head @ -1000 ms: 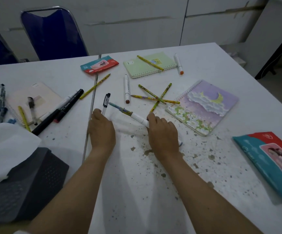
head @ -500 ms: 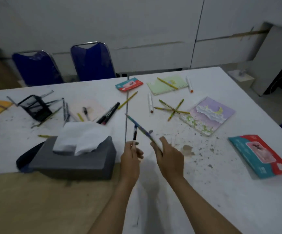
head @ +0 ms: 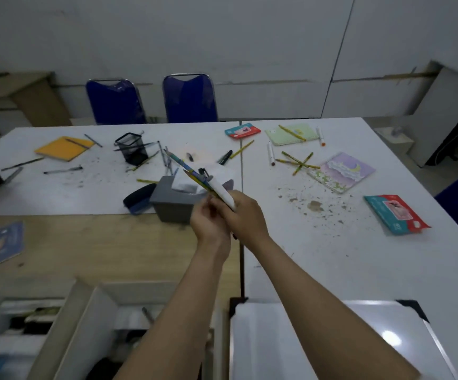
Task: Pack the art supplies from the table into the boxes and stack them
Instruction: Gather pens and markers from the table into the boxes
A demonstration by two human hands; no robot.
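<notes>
Both hands meet above the table's middle around a small bundle of pens and pencils [head: 195,176]: a white marker, a blue-patterned pencil and a black-clipped pen. My right hand [head: 245,215] grips the bundle's lower end, and my left hand [head: 208,222] holds it from the left side. An open box [head: 90,322] with pens inside sits near the front left. A white closed box lid [head: 318,341] lies at the front right. More pencils [head: 299,161], markers [head: 270,153] and notebooks [head: 341,172] lie scattered on the white table [head: 332,256].
A grey tissue box [head: 173,204] stands just behind my hands. A black mesh pen holder [head: 132,149] and an orange notebook [head: 63,148] are at the far left. Wet-wipe packs [head: 395,213] lie at the right edge. Two blue chairs [head: 189,98] stand behind the table.
My hands lifted the pens off the table and came together with them. The camera pulled back, bringing the boxes at the front into view.
</notes>
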